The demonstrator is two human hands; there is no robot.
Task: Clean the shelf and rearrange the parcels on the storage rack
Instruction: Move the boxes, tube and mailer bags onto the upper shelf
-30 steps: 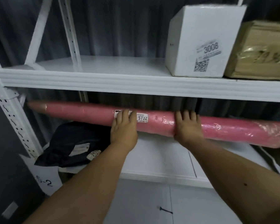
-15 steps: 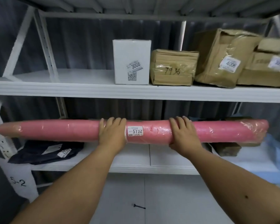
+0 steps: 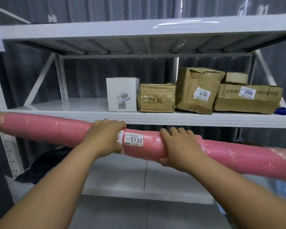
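Middle shelf (image 3: pixel 82 105): white box (image 3: pixel 122 94), brown cartons (image 3: pixel 157 97) at 1 o'clock.
Pink roll (image 3: pixel 45 130): across the shelf front, 9 to 4 o'clock.
Left hand (image 3: pixel 104 138): grips roll.
Right hand (image 3: pixel 182 148): grips roll.
Lower shelf (image 3: pixel 120 176): dark bag (image 3: pixel 45 161), 8 o'clock.

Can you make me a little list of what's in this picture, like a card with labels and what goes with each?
held thing: long pink roll, wrapped in shiny plastic, label 5732
left hand: grips the roll left of the label
right hand: grips the roll right of the label
roll position: in the air in front of the middle shelf, slightly tilted
on the middle shelf: white box marked 3008, then four brown cardboard boxes to its right
lower shelf: dark bag at the left
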